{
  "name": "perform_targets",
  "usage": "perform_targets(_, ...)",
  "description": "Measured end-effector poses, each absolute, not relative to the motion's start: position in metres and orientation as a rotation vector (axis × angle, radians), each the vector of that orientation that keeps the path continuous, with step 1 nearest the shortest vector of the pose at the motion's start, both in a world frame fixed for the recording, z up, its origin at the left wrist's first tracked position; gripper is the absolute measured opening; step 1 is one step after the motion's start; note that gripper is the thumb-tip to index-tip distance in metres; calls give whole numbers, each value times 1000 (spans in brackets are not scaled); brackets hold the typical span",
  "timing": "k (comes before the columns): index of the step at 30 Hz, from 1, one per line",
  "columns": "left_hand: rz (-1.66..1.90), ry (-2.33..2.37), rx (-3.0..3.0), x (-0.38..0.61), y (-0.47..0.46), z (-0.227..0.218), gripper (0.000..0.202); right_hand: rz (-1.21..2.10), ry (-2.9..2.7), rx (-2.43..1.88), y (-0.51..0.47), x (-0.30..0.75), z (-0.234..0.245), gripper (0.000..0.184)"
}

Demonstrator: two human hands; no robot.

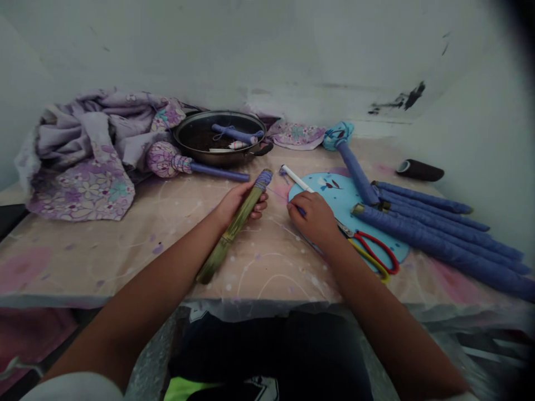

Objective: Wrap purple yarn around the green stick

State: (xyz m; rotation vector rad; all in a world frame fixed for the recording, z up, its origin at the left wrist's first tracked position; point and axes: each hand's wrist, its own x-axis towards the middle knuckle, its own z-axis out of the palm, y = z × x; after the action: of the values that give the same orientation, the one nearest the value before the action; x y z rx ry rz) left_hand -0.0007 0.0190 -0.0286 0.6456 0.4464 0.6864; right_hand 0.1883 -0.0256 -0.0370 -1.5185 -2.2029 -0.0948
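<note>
My left hand (241, 201) is closed round a green plant stalk (225, 242) that leans up and away over the table. Purple thread (263, 179) is wound about its far end. A thin strand runs from there to my right hand (312, 217), whose fingers are pinched on it. Something dark blue shows at those fingertips, too small to name. Scissors (376, 252) with red and yellow handles lie under my right wrist. Just beyond that hand rests a white pen (296, 178). A light blue cloth piece (330, 189) spreads beneath the hand and scissors.
Several blue-wrapped sticks (443, 245) lie at right, near a dark thread spool (420, 170). Two cloth-headed sticks are a blue one (356, 170) and a floral one (169, 160). At back stands a black pan (196, 133) holding small items. Floral fabric (100, 161) is heaped left.
</note>
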Motion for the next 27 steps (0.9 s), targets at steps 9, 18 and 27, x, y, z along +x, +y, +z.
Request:
perform_targets(9,788,500,703,0,17,-31,11,-38,-2008,-1637,-22,191,-40,23)
perform_targets(18,628,570,700,4,27,-39,15,3,-1954,-1678,-23,192,-39,22)
perform_targets(27,712,523,816,7,22,-44,17,39,-1962,-1697,-22,193,-37,22)
